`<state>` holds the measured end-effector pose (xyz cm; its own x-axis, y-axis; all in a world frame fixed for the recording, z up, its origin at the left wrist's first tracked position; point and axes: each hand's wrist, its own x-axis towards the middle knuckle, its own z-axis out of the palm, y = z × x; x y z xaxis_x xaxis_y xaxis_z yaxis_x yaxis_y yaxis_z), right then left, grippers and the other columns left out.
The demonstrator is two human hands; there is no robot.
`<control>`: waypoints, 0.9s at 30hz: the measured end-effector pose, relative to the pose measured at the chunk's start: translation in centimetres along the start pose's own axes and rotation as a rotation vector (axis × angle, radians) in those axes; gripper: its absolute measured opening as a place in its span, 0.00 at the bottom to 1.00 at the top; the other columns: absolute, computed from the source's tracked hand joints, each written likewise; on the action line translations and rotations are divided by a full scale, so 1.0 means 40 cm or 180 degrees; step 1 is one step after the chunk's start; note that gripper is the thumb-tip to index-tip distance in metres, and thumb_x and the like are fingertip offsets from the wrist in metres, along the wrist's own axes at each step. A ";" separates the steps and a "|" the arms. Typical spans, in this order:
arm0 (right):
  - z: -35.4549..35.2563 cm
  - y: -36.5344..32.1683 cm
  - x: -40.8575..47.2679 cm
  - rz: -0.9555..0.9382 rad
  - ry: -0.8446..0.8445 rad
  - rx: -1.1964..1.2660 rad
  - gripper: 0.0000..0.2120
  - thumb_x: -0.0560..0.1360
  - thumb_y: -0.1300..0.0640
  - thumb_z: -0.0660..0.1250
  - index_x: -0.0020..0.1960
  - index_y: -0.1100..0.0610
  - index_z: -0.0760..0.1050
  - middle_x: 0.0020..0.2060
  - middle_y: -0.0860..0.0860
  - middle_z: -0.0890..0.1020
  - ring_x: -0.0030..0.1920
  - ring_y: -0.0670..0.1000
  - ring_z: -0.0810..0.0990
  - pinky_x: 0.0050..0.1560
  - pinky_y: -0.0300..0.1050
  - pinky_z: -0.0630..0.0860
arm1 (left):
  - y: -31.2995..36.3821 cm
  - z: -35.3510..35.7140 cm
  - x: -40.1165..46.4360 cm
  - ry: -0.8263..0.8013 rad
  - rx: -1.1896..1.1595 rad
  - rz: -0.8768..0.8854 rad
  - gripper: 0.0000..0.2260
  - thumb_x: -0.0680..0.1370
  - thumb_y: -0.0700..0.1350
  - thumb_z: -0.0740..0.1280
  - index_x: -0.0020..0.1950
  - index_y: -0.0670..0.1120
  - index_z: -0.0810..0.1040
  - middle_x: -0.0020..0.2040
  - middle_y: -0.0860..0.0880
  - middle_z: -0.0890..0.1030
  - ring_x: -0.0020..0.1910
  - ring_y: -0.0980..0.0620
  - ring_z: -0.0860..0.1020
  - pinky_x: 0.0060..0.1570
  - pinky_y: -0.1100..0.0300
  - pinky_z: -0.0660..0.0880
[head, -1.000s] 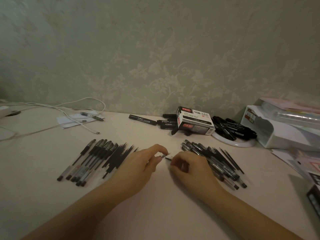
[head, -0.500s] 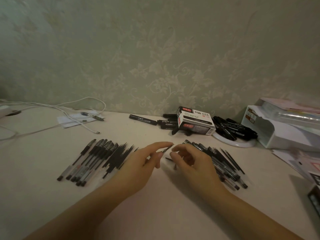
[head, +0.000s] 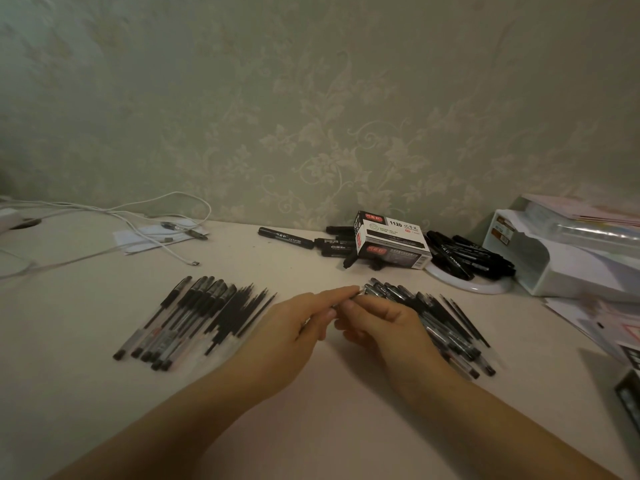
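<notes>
Both hands are on one slim pen (head: 346,301). It's held just above the surface (head: 329,427), mid-frame, between the left pile (head: 194,320) of pens and loose refills and the right pile (head: 446,323) of pens.

Left hand (head: 287,327): the thumb-and-index grip is clamped on the pen. Right hand (head: 388,327): fingers are curled and its grip is also clamped on the pen. I can't tell exactly where on the barrel, because the fingers hide the contact points.

My read on handling:
- The pen is very light, with a stiff plastic barrel that is smooth and round, so I expect it to twist or slip in a loose pinch and to roll if I set it down.
- If there is a thin refill inside, it would bend more easily than the barrel.
- I'd hold it mid-barrel with one hand and near the end with the other, pinching firmly without squeezing.
- I'd pull along the axis, not sideways.

The marker box (head: 391,244) sits well behind, near the wall.
</notes>
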<state>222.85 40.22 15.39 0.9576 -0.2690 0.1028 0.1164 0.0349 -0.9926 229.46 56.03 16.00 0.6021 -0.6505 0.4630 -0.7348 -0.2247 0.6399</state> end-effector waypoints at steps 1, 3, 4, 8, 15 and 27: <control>-0.003 -0.001 0.004 -0.0015 0.0056 0.0058 0.08 0.78 0.57 0.67 0.49 0.53 0.86 0.44 0.53 0.87 0.45 0.47 0.85 0.44 0.36 0.78 | -0.001 -0.001 0.000 -0.0010 0.0044 -0.0016 0.19 0.82 0.43 0.59 0.69 0.62 0.71 0.36 0.58 0.74 0.38 0.62 0.73 0.40 0.73 0.68; -0.012 -0.009 0.015 -0.0061 0.0319 0.0319 0.09 0.80 0.58 0.65 0.48 0.56 0.84 0.44 0.54 0.87 0.44 0.49 0.85 0.43 0.37 0.79 | -0.004 -0.002 -0.002 -0.0030 0.0093 -0.0078 0.19 0.82 0.46 0.58 0.70 0.64 0.68 0.36 0.57 0.74 0.36 0.62 0.73 0.38 0.72 0.68; -0.021 -0.017 0.023 -0.0104 0.0503 0.0433 0.09 0.81 0.58 0.63 0.49 0.58 0.82 0.44 0.55 0.87 0.43 0.50 0.85 0.42 0.37 0.80 | -0.006 -0.003 -0.003 -0.0043 0.0101 -0.0117 0.19 0.82 0.48 0.58 0.70 0.65 0.66 0.36 0.57 0.74 0.35 0.62 0.73 0.37 0.71 0.69; -0.094 -0.065 0.053 -0.0490 0.1288 0.0021 0.07 0.82 0.58 0.61 0.50 0.56 0.77 0.37 0.49 0.86 0.37 0.45 0.83 0.39 0.37 0.80 | -0.012 -0.007 -0.004 -0.0039 0.0194 -0.0223 0.17 0.82 0.50 0.57 0.70 0.61 0.67 0.36 0.57 0.74 0.35 0.64 0.73 0.36 0.73 0.69; -0.229 -0.076 0.052 -0.0528 0.1562 -0.3511 0.04 0.77 0.56 0.70 0.44 0.55 0.82 0.35 0.46 0.82 0.34 0.42 0.78 0.34 0.35 0.69 | -0.022 -0.003 0.000 0.0000 0.0312 -0.0357 0.15 0.82 0.52 0.57 0.67 0.61 0.70 0.38 0.57 0.75 0.34 0.67 0.73 0.34 0.70 0.67; -0.258 -0.048 0.057 -0.0013 0.1397 -0.4641 0.10 0.80 0.55 0.66 0.46 0.60 0.83 0.38 0.55 0.81 0.37 0.51 0.79 0.42 0.49 0.79 | -0.066 -0.061 0.015 0.0967 0.0831 -0.0860 0.06 0.80 0.50 0.61 0.52 0.55 0.76 0.35 0.57 0.77 0.34 0.61 0.75 0.32 0.66 0.68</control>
<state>222.10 29.62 16.87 0.7758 -0.5318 0.3397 -0.4864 -0.8469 -0.2150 232.52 57.99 16.09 0.8177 -0.3110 0.4844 -0.5699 -0.5565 0.6046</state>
